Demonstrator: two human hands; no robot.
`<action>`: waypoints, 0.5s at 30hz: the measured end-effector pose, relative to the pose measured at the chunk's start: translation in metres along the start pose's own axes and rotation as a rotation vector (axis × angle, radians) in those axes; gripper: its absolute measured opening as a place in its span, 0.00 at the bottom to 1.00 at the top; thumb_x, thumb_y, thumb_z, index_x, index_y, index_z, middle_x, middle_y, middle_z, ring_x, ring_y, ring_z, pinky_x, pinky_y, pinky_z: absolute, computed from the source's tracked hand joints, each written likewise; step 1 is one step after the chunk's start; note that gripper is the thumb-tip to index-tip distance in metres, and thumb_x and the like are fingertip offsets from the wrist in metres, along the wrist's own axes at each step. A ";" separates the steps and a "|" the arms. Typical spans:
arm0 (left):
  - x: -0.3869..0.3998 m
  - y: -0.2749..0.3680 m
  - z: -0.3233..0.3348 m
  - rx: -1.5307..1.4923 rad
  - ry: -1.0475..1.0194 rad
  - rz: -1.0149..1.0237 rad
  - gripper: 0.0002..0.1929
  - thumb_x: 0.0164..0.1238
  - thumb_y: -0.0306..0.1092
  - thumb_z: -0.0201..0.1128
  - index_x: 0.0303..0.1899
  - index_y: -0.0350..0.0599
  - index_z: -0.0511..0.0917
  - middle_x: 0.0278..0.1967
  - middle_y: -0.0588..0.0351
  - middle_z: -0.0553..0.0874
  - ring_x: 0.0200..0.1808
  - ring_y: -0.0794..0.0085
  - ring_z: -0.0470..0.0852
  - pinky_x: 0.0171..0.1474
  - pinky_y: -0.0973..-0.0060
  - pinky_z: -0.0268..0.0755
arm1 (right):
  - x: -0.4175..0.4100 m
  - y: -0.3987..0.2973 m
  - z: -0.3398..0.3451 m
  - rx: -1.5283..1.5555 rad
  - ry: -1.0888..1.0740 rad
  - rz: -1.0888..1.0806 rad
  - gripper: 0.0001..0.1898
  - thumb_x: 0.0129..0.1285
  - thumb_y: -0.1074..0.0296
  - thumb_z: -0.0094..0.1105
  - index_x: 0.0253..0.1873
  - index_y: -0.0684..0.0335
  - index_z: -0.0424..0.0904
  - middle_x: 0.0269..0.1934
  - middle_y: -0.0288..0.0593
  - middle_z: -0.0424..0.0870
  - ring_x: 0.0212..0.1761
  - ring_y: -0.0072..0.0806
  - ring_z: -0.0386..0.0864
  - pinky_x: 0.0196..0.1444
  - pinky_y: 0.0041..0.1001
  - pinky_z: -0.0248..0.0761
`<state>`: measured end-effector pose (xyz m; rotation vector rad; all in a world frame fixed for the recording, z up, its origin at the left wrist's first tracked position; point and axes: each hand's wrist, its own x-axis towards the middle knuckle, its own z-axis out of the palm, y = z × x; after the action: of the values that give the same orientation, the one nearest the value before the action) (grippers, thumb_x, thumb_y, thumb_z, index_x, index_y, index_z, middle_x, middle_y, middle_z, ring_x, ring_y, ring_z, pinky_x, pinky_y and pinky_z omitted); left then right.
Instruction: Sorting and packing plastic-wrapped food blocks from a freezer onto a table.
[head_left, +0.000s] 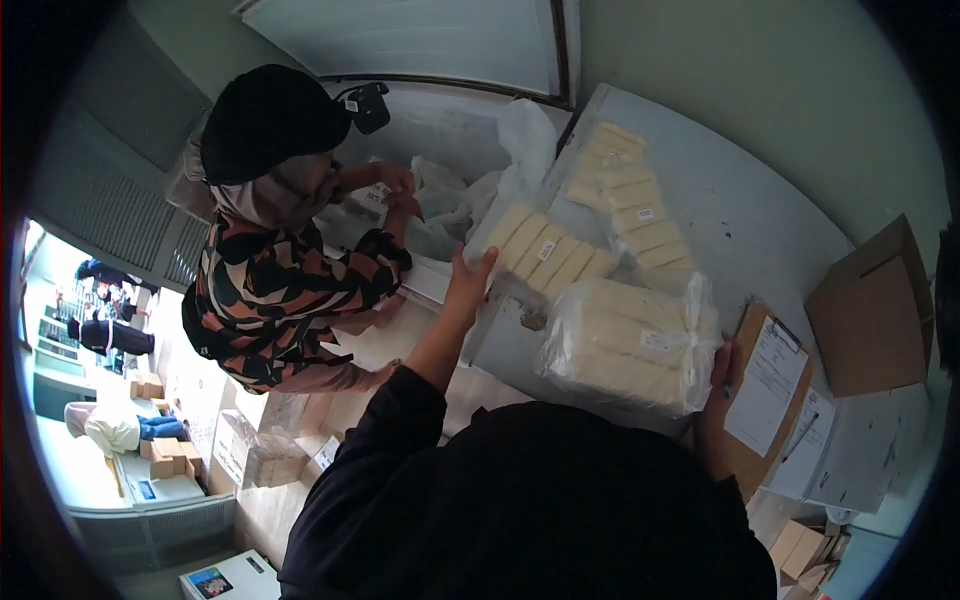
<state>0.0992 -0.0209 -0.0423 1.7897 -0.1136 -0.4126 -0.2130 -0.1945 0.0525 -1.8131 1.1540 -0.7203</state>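
My left hand (471, 281) grips the near left end of a clear plastic pack of pale yellow rolled food pieces (547, 251), which bears a small white label. My right hand (720, 371) is at the right side of a large knotted clear plastic bag (626, 341) full of similar pale packs. Its fingers are partly hidden, so whether it grips the bag is unclear. Beyond the bag, two more flat packs, a farther one (609, 161) and a nearer one (646, 217), lie overlapping on the white top (731, 232).
A co-worker (292, 300) reaches into an open chest freezer (442, 112) holding plastic bags. A clipboard with papers (765, 382) and an open cardboard box (870, 322) stand at right. Taped boxes (255, 450) occupy the floor at left. Other people (112, 334) are farther off.
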 end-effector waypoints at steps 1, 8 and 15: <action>0.006 0.001 0.002 -0.214 -0.147 -0.276 0.34 0.51 0.41 0.62 0.56 0.35 0.56 0.47 0.46 0.70 0.50 0.59 0.67 0.53 0.67 0.57 | 0.014 -0.018 0.004 0.023 0.045 -0.085 0.13 0.64 0.70 0.36 0.50 0.66 0.67 0.47 0.44 0.70 0.49 0.30 0.68 0.54 0.28 0.60; 0.007 0.002 0.004 -0.418 -0.226 -0.128 0.24 0.53 0.34 0.61 0.51 0.43 0.62 0.42 0.56 0.75 0.36 0.70 0.77 0.35 0.75 0.70 | 0.134 -0.040 0.010 -0.477 -0.481 -0.508 0.12 0.56 0.67 0.51 0.46 0.58 0.72 0.51 0.47 0.67 0.51 0.40 0.68 0.52 0.29 0.62; -0.026 0.062 -0.001 -0.672 -0.127 -0.004 0.21 0.55 0.31 0.59 0.49 0.50 0.61 0.43 0.58 0.73 0.41 0.72 0.75 0.36 0.73 0.71 | 0.155 -0.043 0.067 -0.654 -0.722 -0.712 0.31 0.45 0.44 0.58 0.57 0.45 0.64 0.61 0.45 0.54 0.63 0.43 0.53 0.57 0.53 0.49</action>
<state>0.0839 -0.0290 0.0227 1.1032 -0.0505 -0.4965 -0.0770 -0.3036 0.0621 -2.7572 0.2311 0.0249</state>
